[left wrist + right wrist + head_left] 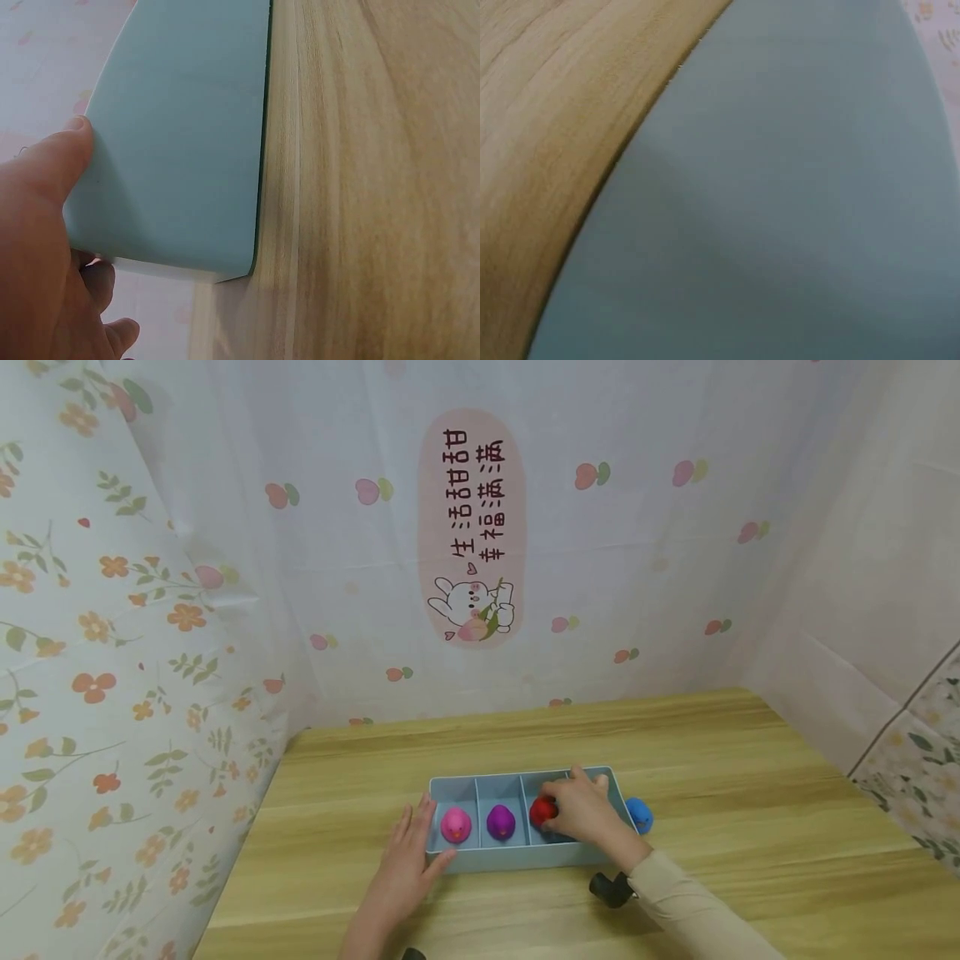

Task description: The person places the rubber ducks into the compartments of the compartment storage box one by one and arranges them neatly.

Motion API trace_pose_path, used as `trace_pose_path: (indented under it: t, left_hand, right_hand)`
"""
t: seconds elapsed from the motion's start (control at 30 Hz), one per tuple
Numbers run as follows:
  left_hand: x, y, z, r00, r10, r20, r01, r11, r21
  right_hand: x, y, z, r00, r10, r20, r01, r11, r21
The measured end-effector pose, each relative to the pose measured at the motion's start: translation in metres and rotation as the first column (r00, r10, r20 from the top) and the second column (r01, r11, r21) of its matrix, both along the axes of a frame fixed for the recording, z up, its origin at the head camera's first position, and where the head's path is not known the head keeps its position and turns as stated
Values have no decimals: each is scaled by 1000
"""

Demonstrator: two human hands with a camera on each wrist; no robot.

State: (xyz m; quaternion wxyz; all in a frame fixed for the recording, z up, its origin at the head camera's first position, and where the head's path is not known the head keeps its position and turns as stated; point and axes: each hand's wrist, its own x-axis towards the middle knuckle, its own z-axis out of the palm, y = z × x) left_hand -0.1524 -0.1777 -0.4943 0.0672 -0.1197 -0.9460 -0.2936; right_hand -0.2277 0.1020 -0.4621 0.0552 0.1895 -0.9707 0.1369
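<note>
A pale blue divided box (pixel 517 858) sits on the table, its compartments in a row. A pink toy duck (pixel 455 825) occupies the leftmost compartment and a purple toy duck (pixel 500 822) the one beside it. My right hand (pixel 588 814) reaches into the third, thumb and fingers around a red toy duck (pixel 542 811). Spread at the box's left front corner, my left hand (pixel 405 868) touches the end wall with its fingers and the front rim with its thumb (pixel 64 154). The right wrist view shows only the box's side wall (pixel 780 180) and wood.
A blue toy duck (pixel 640 815) lies on the wooden table (pixel 337 810), just outside the box's right end. Floral cloth (pixel 360 552) hangs behind the table and along both sides. A black camera mount (pixel 611 890) is near my right wrist.
</note>
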Motion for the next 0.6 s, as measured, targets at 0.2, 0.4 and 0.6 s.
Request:
trace_pose_path:
  t: [0.2,0.4,0.6]
  left_hand:
    - [0,1,2,1000,0,-5,0,1000,2]
    - [1,0,3,1000,0,1,0,1000,7]
    - [1,-1,2,1000,-13,0,13,1000,18]
  right_hand:
    - [0,-1,-3,1000,-7,21,7,1000,11]
    - [1,0,1,1000,12,22,-12,1000,11]
    - [4,4,14,999,-1,35,3,999,-53]
